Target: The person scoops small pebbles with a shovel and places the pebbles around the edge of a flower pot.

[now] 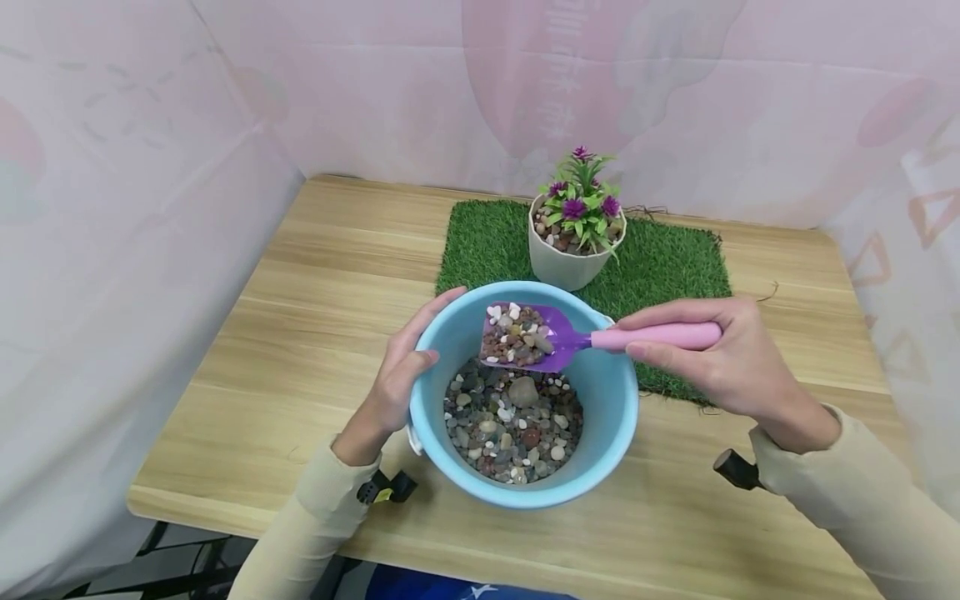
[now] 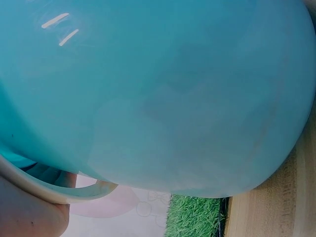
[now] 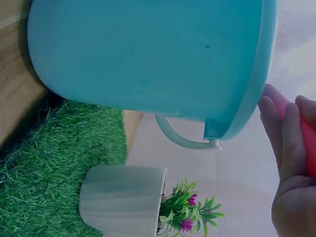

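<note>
A light blue bucket [image 1: 615, 433] stands on the table with a layer of mixed pebbles [image 1: 510, 429] at its bottom. My right hand [image 1: 712, 350] grips the pink handle of a small purple shovel [image 1: 558, 333]. Its blade lies over the bucket's opening, heaped with small brown, white and grey pebbles [image 1: 517, 337]. My left hand [image 1: 401, 375] holds the bucket's left rim, thumb on top and fingers along the outside. In the left wrist view the bucket wall [image 2: 173, 98] fills most of the picture, with part of the hand [image 2: 29, 212] beside the white bucket handle [image 2: 64, 195].
Behind the bucket, a white pot [image 1: 566, 268] with a purple-flowered plant [image 1: 581, 200] stands on a green artificial grass mat [image 1: 487, 242]. Beneath all of it is a wooden table [image 1: 300, 350]. Pale printed curtains [image 1: 375, 92] hang around its back and sides.
</note>
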Motion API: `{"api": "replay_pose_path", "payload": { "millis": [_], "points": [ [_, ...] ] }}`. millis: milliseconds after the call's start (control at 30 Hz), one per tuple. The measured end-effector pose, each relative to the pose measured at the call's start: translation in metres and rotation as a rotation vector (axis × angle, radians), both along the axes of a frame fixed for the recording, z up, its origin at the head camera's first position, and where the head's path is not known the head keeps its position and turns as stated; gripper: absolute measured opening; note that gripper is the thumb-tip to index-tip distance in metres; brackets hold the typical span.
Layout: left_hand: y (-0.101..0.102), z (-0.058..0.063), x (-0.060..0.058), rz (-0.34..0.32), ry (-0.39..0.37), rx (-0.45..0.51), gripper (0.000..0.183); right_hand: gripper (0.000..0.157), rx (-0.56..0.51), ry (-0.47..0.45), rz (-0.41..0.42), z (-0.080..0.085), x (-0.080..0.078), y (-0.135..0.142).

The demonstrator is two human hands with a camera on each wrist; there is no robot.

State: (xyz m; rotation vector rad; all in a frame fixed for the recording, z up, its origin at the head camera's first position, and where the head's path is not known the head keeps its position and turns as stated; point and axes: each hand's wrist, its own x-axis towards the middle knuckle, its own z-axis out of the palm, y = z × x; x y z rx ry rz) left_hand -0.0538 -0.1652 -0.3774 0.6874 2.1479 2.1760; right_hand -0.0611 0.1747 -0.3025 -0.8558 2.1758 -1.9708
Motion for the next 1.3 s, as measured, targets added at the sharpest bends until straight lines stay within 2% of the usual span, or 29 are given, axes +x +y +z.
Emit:
{"api": "replay_pose_path", "payload": {
  "millis": [133,300,533,767,933,1133,1300],
  "points": [
    [0.0,0.001,0.001,-0.004,0.002,0.002,0.069,0.029,-0.032,0.001,-0.006,0.001,-0.001,0.004],
    [0.001,0.001,0.001,-0.017,0.005,0.021,0.069,0.027,0.038,-0.009,-0.103,0.002,-0.002,0.007],
    [0.001,0.001,0.001,-0.012,0.011,0.015,0.069,0.027,0.047,-0.023,-0.191,0.001,-0.006,0.012],
    [0.001,0.001,0.001,-0.016,0.016,0.016,0.068,0.028,0.173,-0.042,-0.306,0.006,-0.01,0.012],
    [0.001,0.0,0.001,-0.014,0.016,0.016,0.068,0.027,0.174,-0.017,-0.329,0.006,-0.014,0.014],
    [0.001,0.0,0.0,-0.012,0.008,0.02,0.068,0.029,0.111,-0.009,-0.32,0.002,-0.023,0.016],
    [0.001,0.0,0.0,-0.017,0.0,0.031,0.068,0.03,0.194,-0.041,-0.387,0.001,-0.028,0.013]
  ]
}}
